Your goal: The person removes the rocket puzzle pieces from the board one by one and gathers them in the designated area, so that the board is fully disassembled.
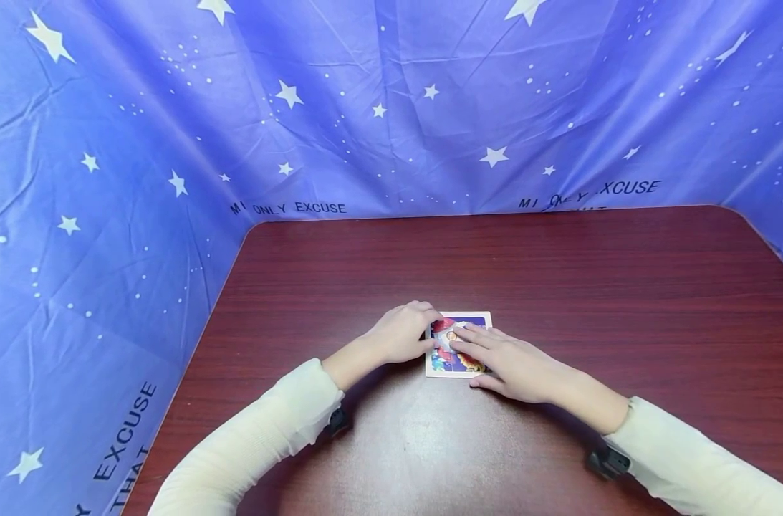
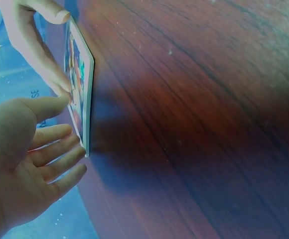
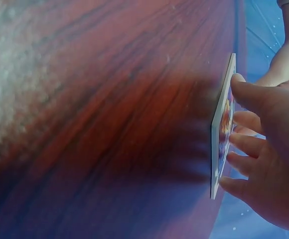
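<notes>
A small square board [image 1: 457,363] with a white border and a colourful picture lies flat on the table. Purple, red and yellow show in the picture, and part of it is hidden under the fingers. My left hand [image 1: 404,333] is at the board's left edge, its thumb and fingertips reaching over the border. From the right, my right hand [image 1: 516,364] lays its straight fingers across the picture, thumb near the lower corner. In the right wrist view, the right hand's fingers [image 3: 246,144] are spread, with their tips at the board [image 3: 216,134].
The dark red wood-grain table [image 1: 339,272] extends around the board, with a bright glare patch in front. A blue curtain [image 1: 391,143] with white stars hangs behind the table and along its sides. Small dark cameras [image 1: 609,461] sit under the sleeve cuffs.
</notes>
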Available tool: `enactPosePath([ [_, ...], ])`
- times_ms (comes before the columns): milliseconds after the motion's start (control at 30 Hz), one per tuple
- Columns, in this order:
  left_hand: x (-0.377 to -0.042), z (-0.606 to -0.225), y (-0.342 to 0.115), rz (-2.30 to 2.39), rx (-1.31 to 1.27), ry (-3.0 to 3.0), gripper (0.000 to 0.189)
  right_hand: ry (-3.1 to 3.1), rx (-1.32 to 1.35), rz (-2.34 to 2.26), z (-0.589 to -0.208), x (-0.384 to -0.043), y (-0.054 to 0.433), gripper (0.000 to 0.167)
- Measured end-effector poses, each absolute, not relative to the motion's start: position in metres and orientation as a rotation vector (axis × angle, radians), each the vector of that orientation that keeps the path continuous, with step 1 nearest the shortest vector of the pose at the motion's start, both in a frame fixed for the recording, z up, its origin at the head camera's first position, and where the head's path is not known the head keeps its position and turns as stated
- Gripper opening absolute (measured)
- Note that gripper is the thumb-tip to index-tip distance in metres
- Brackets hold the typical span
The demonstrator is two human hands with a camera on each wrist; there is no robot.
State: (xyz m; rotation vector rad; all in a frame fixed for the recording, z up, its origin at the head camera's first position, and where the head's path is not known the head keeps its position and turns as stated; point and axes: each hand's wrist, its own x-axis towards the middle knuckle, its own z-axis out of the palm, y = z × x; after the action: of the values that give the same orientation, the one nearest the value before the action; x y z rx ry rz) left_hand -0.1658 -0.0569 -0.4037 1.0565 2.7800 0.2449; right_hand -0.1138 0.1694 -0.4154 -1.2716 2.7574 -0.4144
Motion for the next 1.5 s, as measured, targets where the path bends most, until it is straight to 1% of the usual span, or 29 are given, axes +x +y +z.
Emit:
enactPosePath([
  [267,-0.166,-0.406,-0.055,0.176,1.091,2.8,0.042,2.788,-1.248,-0.435,-0.418,-0.117,0.168,0.05],
  [433,-0.166,-0.406,-0.053,0.164,1.051,2.785,0.046,2.804,-1.257,-0.446,-0.419,-0.118,0.168,0.046],
  [1000,-0.169,-0.408,-0.051,0.203,0.97,2.773,0.051,2.799,-1.252,-0.413,-0.415,-0.119,0.164,0.046],
  [1500,-0.179,-0.402,-0.042,0.337,0.847,2.756,0.045,2.758,-1.241,-0.438,-0.418,-0.12,0.168,0.047],
])
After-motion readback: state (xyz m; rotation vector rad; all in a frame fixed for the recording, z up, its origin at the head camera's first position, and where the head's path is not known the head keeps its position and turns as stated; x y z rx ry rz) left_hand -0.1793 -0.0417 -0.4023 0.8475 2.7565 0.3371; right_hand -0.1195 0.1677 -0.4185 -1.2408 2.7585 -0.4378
